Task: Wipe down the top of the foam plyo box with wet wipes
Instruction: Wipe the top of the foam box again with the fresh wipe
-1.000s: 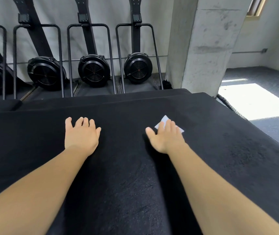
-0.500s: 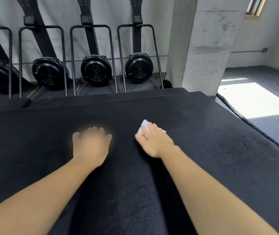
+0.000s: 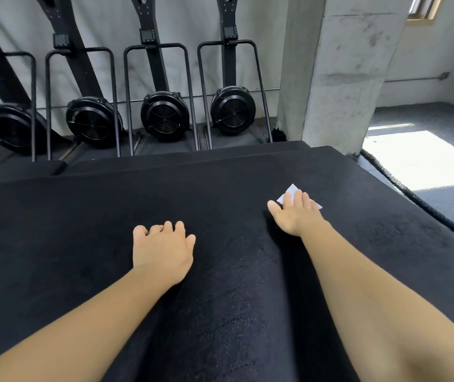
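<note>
The right hand [image 3: 296, 216] presses a white wet wipe [image 3: 289, 193] flat under straight fingers on the black foam plyo box [image 3: 82, 230] top. The left hand [image 3: 162, 249] rests palm-down nearby, fingers slightly bent, holding nothing. Rowing machines [image 3: 165, 114] stand behind.

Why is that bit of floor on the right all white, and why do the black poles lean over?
Head view: strong daylight overexposes the floor patch to plain white. Head view: the wide-angle lens makes the black uprights lean and curve toward the edges.
</note>
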A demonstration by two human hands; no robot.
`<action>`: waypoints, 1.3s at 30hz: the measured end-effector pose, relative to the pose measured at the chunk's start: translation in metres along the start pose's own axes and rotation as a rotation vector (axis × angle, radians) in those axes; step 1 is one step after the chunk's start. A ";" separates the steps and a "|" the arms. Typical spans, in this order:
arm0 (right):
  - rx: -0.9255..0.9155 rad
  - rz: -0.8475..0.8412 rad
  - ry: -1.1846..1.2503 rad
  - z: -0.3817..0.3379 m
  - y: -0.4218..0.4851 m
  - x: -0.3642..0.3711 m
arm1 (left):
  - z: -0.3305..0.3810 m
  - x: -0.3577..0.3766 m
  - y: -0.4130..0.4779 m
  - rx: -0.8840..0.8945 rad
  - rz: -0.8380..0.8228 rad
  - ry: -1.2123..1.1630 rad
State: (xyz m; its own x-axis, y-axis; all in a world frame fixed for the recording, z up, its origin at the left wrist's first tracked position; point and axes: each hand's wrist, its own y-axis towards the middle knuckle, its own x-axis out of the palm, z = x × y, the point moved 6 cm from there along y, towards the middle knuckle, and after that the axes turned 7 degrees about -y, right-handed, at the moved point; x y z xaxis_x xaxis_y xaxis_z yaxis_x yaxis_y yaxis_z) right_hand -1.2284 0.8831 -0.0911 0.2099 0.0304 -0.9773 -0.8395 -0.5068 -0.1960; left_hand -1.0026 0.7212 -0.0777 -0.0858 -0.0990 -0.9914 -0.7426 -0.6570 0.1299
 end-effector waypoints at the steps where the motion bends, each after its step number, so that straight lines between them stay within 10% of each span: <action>1: -0.005 0.008 -0.012 -0.007 -0.006 0.002 | -0.004 0.000 -0.004 -0.022 -0.010 0.006; 18: -0.448 -0.088 0.032 -0.133 -0.115 0.043 | -0.008 0.002 -0.062 -0.137 -0.046 0.065; 29: -0.110 -0.002 -0.012 0.026 -0.043 0.005 | -0.002 0.007 -0.064 -0.112 -0.046 0.139; 39: -0.144 -0.043 -0.021 -0.031 -0.089 0.024 | -0.003 0.010 -0.063 -0.104 -0.077 0.152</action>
State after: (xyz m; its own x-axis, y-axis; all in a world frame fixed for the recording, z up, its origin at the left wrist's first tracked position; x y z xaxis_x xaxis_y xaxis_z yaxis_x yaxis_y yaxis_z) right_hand -1.1330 0.9027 -0.0942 0.2322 0.0721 -0.9700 -0.7491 -0.6229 -0.2256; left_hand -0.9549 0.7597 -0.0959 0.0762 -0.1520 -0.9854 -0.6699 -0.7398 0.0623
